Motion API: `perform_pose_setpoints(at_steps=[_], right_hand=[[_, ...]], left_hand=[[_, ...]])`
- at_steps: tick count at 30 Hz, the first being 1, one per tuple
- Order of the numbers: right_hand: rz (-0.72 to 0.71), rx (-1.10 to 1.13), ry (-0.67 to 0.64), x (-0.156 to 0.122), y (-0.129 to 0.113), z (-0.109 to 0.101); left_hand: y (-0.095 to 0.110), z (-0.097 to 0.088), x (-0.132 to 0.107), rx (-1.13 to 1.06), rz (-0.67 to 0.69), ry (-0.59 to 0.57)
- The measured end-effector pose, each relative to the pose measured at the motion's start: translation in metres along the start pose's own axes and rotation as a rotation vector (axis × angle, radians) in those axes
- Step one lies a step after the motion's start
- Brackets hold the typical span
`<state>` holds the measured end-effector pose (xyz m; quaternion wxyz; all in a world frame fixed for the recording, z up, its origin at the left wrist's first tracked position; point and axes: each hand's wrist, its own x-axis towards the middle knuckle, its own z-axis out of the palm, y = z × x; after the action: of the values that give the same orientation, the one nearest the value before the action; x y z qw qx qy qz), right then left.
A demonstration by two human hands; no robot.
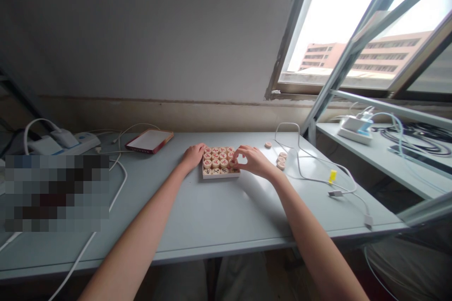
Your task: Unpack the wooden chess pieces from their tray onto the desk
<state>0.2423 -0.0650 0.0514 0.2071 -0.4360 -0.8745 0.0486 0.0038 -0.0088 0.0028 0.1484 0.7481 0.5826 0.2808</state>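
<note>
A shallow white box on the table holds rows of round wooden Chinese chess pieces. Most show red characters, and the front row has black ones. At the box's left side, my left hand is closed around its edge, with fingertips by the far left corner. Thumb and forefinger of my right hand pinch a red-marked chess piece at the right end of the box. To the right, several loose pieces lie close together, and a single piece lies farther back.
The red-edged box lid lies upturned at the back left. White cables loop over the table's right side, near a yellow tag. A power strip with chargers stands far left, another on the right-hand table. A metal post rises between the tables.
</note>
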Motion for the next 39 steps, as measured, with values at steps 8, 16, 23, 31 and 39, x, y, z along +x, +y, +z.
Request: perform_pose_setpoints(at_steps=[8,16,23,31,39], right_hand=[[0.007,0.003,0.006,-0.001,0.001,0.0],[-0.001,0.05,-0.012,0.0,0.001,-0.003],[0.442,-0.311,0.241,-0.001,0.045,0.01],[0.624,-0.376,0.097,-0.011,0.075,0.014],[0.386,-0.136,0.099,-0.007,0.05,0.006]], left_hand=[[0.002,-0.001,-0.001,-0.006,-0.002,-0.001],[-0.001,0.001,0.001,0.021,-0.002,-0.001],[-0.001,0.001,0.001,0.024,-0.003,-0.004],[-0.001,0.0,0.002,0.035,-0.022,-0.021],[0.001,-0.002,0.001,0.044,-0.014,-0.026]])
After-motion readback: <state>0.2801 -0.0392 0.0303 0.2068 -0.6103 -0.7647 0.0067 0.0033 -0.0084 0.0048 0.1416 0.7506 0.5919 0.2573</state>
